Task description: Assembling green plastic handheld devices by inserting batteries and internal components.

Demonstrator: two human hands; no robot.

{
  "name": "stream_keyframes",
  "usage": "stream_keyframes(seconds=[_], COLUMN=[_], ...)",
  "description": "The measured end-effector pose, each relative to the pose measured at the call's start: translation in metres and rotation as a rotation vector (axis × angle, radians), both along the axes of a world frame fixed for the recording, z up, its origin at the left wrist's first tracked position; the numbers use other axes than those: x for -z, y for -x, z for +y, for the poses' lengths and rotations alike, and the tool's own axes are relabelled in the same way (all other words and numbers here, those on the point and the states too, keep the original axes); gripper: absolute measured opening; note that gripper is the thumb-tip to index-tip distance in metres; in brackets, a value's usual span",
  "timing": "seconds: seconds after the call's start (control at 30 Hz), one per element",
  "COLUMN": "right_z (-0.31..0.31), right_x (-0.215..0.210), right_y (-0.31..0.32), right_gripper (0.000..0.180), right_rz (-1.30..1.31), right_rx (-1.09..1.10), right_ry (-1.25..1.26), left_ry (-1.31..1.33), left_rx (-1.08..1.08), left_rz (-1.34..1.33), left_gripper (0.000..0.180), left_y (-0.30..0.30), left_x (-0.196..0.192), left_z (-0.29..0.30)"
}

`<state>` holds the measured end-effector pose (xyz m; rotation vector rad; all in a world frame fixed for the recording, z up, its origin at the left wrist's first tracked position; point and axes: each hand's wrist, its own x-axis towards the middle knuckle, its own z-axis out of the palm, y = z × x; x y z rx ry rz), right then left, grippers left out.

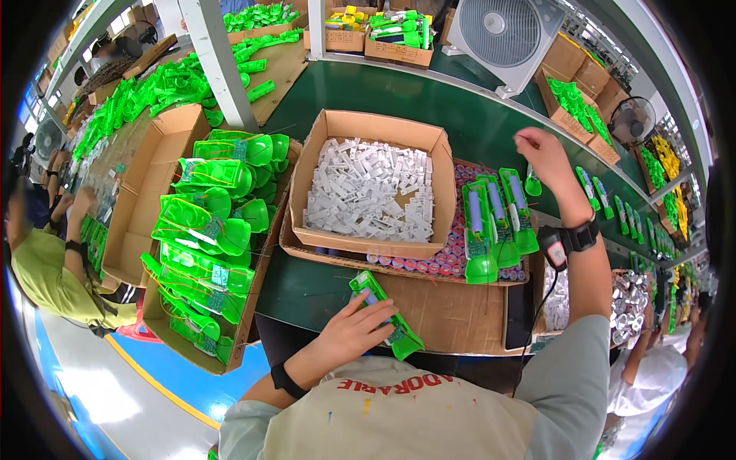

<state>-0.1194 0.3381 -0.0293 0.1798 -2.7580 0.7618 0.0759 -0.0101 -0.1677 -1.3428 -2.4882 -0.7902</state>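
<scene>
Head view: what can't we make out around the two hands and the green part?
- Left hand: it covers the middle of the green housing, so what sits inside there is hidden.
- Right hand: fingertips pinched, whatever they hold is too small to tell.
- Cells in the tray: mostly hidden under the box of white parts.
- Silver pieces: blurred by the fisheye rim, partly behind the right forearm.

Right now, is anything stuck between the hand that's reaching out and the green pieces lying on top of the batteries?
Nothing visible. The right hand hangs in open air just past the green pieces, with only bare conveyor belt around it. The box of white parts sits off to the left. The left hand rests on another green piece.
</scene>
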Motion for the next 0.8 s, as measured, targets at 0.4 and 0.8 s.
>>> stream_keyframes(seconds=[0.4,0.8], right_z=[-0.167,-0.18], right_x=[0.033,0.053], right_y=[-0.023,-0.018], right_gripper=[0.017,0.016], right_rz=[-0.445,-0.577], right_rx=[-0.543,-0.315], right_ry=[-0.395,-0.293], left_ry=[-0.153,-0.022], left_rx=[-0.098,0.021], left_rz=[-0.125,0.063], left_gripper=[0.031,0.038], left_y=[-0.013,-0.034], left_x=[0.006,0.01], left_z=[0.002,0.011])
